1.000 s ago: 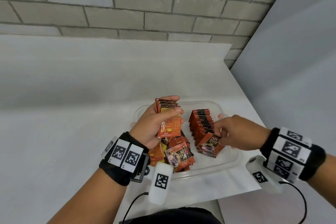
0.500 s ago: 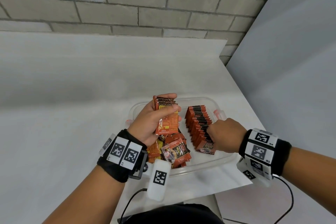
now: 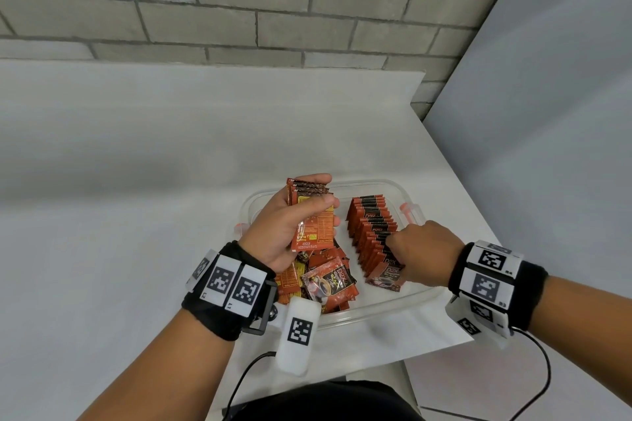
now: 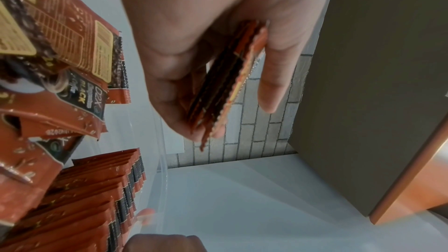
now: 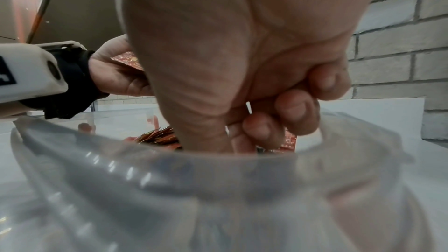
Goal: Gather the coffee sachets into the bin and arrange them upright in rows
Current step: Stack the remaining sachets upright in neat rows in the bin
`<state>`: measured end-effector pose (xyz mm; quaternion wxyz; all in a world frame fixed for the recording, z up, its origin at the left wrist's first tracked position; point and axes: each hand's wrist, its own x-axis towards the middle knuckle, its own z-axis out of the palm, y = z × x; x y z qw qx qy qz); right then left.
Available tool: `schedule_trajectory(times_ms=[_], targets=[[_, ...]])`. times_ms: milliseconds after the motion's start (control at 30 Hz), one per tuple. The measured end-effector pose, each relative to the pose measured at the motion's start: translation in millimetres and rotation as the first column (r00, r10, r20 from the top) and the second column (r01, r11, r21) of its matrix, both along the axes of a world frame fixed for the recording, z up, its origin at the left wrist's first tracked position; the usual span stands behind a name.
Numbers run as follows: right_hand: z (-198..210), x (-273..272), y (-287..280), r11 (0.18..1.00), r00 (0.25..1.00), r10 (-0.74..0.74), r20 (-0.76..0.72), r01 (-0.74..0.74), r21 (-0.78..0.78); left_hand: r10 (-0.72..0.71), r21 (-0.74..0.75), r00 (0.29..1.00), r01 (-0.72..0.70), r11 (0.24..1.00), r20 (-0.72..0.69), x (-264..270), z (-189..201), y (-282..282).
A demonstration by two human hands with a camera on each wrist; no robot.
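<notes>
Orange sachet sits at the near end of the standing row, and the right hand is down on it. Right fingers are curled in, knuckles up; the wrist view shows them bunched behind the bin's near wall, the thumb running down into the packets. Cannot tell for certain whether they pinch the front sachet or only press it against the row. It leans toward the camera, not fully vertical.

Step in hand, as I read it: seat this sachet and square up the row. To do it well, I'd push the lower edge to the bin floor first, then tip the top back against its neighbour, keeping the row tight so it doesn't fan forward. Likely risk: let go early and the end ones slump toward the near wall.

Left hand holds a stack of sachets above the bin's left side, thumb across the printed face, fingers wrapped behind, edges lined up. Good feed stock for the next row.

Below that hand, loose sachets lie flat and jumbled in the near-left part of the bin. Row occupies the right half, running far to near. Bin stands on the white worktop, brick wall behind.

Judgement: one row nearly done, a second still to build from the stack and the pile.
</notes>
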<state>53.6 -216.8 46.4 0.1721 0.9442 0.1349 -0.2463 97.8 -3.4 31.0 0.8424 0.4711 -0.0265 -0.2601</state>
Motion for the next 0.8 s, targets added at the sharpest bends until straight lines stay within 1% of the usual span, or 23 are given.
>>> schedule_trajectory(times_ms=[233,300,333,367,400,433,467,500,533,567,600,700,800], targets=[[5,1,-1,0.999,0.999,-0.035,-0.008,0.035,0.036,-0.001,-0.014,1.0,0.0,1.0,-0.025,1,-1,-1],[11,3,-4,0.989,0.996,-0.087,0.009,0.086,0.123,-0.001,-0.04,0.998,-0.002,0.999,-0.06,2,0,-2],[15,6,-6,0.971,0.992,-0.128,0.019,0.121,0.205,-0.009,-0.055,0.997,0.004,0.998,-0.082,2,0,-2],[21,9,-6,0.939,0.986,-0.165,0.036,0.146,0.312,-0.021,-0.065,0.995,0.014,0.998,-0.099,2,0,-2],[28,11,-6,0.888,0.979,-0.197,0.06,0.151,0.435,-0.033,-0.065,0.993,0.026,0.998,-0.11,2,1,-1],[35,14,-4,0.813,0.969,-0.228,0.09,0.139,0.565,-0.044,-0.056,0.993,0.038,0.998,-0.113,2,1,-1],[43,16,1,0.719,0.958,-0.264,0.112,0.119,0.685,-0.055,-0.04,0.993,0.051,0.998,-0.103,1,2,-2],[50,18,6,0.621,0.948,-0.298,0.111,0.104,0.777,-0.061,-0.018,0.995,0.059,0.998,-0.083,0,3,-3],[57,19,12,0.539,0.943,-0.321,0.087,0.106,0.835,-0.061,0.005,0.996,0.061,0.998,-0.058,-1,5,-4],[61,20,18,0.492,0.943,-0.328,0.059,0.117,0.863,-0.061,0.026,0.998,0.062,0.998,-0.035,-2,6,-6],[63,20,23,0.477,0.947,-0.319,0.041,0.124,0.87,-0.063,0.039,0.998,0.063,0.997,-0.016,-3,8,-8],[59,23,33,0.494,0.956,-0.291,0.044,0.111,0.862,-0.068,0.036,0.998,0.067,0.997,0.007,-4,10,-11],[57,26,33,0.445,0.941,-0.335,0.056,0.105,0.889,-0.055,0.01,0.998,0.055,0.998,-0.028,-4,11,-8]])
